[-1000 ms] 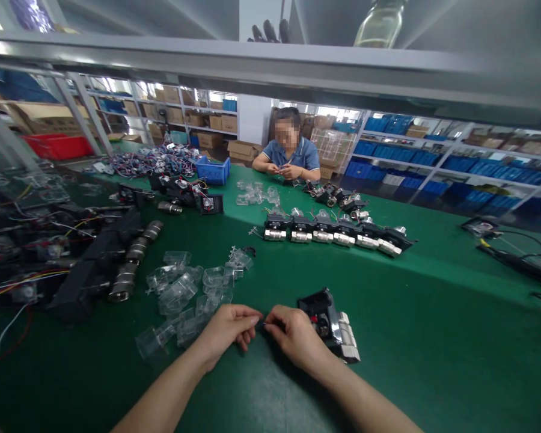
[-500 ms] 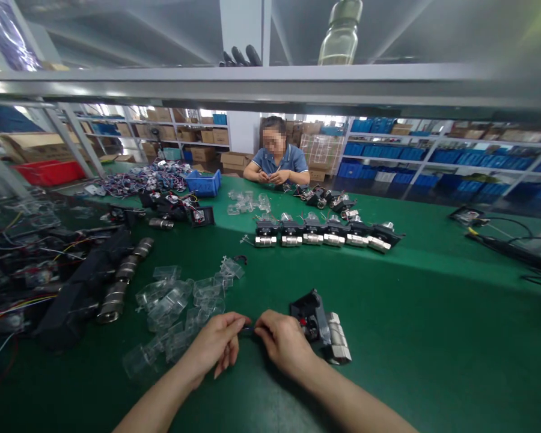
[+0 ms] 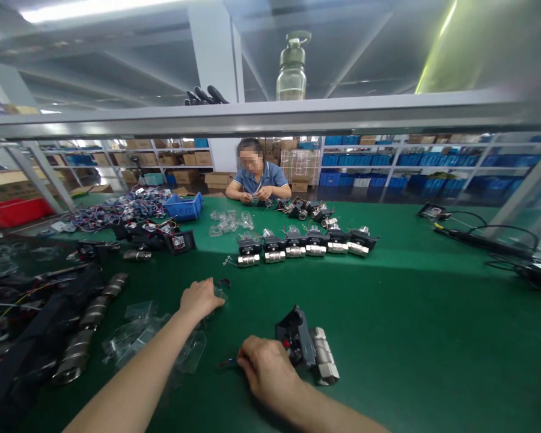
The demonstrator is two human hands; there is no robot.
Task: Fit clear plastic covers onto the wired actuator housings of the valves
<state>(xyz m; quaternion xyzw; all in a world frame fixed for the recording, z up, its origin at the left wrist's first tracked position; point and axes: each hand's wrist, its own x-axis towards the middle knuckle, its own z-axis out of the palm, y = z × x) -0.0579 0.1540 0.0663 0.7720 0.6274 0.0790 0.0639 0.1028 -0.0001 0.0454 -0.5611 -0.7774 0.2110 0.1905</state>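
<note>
My right hand (image 3: pixel 264 374) rests closed on the green mat, pinching thin red and blue wires (image 3: pixel 228 362) that lead from a black actuator with a silver valve body (image 3: pixel 307 347) just right of it. My left hand (image 3: pixel 200 298) is stretched forward over a scatter of clear plastic covers (image 3: pixel 139 337), its fingers curled down on the far ones beside a small black ring (image 3: pixel 224 282). What, if anything, is in those fingers is hidden.
A row of finished black-and-silver valves (image 3: pixel 304 245) lies mid-table. More valves and wiring (image 3: pixel 49 337) pile at the left. A blue bin (image 3: pixel 183 207) and loose wires sit far left. A co-worker (image 3: pixel 258 177) sits opposite. Cables (image 3: pixel 487 240) lie at right.
My left hand left the right hand and reached forward to the far clear covers. The right hand stayed by the valve. The camera tilted up.
</note>
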